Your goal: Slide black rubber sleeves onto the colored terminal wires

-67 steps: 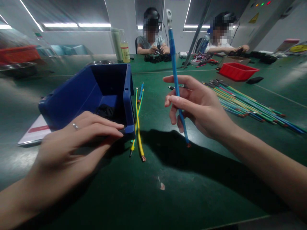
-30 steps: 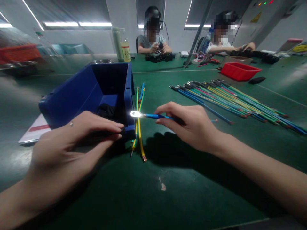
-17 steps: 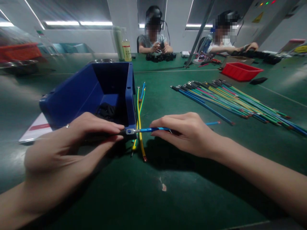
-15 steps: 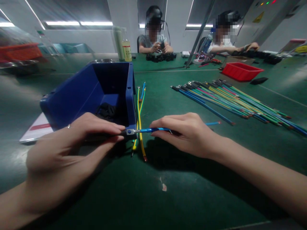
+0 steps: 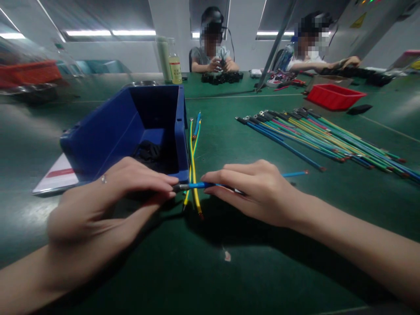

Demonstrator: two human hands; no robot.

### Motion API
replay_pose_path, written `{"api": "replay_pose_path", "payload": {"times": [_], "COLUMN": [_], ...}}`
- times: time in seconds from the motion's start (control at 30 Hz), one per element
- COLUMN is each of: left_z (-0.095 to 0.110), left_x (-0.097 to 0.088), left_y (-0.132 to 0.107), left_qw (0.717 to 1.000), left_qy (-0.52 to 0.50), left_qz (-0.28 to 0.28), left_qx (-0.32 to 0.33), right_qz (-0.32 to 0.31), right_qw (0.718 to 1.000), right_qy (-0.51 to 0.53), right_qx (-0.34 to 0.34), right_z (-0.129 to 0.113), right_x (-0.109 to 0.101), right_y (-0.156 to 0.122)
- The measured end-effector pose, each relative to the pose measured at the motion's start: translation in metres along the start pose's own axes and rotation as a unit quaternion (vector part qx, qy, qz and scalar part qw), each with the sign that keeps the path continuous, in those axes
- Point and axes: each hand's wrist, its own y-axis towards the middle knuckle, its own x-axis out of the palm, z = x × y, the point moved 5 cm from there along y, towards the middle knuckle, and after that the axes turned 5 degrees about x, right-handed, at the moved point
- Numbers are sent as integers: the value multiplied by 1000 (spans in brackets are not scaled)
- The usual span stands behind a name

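Note:
A blue cable (image 5: pixel 199 185) is stretched sideways between my two hands, over the bench. With thumb and fingers my left hand (image 5: pixel 108 218) pinches a black sleeve (image 5: pixel 176 188) at the cable's metal lug; only the lug's barrel (image 5: pixel 184 187) shows, its flat end being hidden. My right hand (image 5: pixel 252 188) is closed around the cable a short way to the right. Behind the right hand, the cable's bare copper end (image 5: pixel 306 172) sticks out. Below and behind the lug lie yellow-green cables (image 5: pixel 193 168) and a short blue one (image 5: pixel 197 124).
An open blue bin (image 5: pixel 98 131) with black pieces (image 5: pixel 147 151) inside stands behind my left hand. Many lugged cables (image 5: pixel 315 135) lie fanned out at right, near a red tray (image 5: pixel 336 97). Two people sit across the green bench (image 5: pixel 223 288).
The lug's flat end with its hole, visible before, is now hidden by the black sleeve and my left fingers. My right fingers sit slightly closer to the lug. The view has shifted a little.

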Motion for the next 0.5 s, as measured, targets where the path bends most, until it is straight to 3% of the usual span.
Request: {"api": "replay_pose_path", "payload": {"times": [0.5], "left_z": [9], "left_x": [-3], "left_y": [7], "left_qw": [999], "left_qy": [-21], "left_qz": [-11], "left_qx": [23], "right_qz": [-10], "right_qw": [999], "right_qy": [-37], "right_qx": [-7], "right_z": [-1], "right_x": [-1], "right_y": [-3]}}
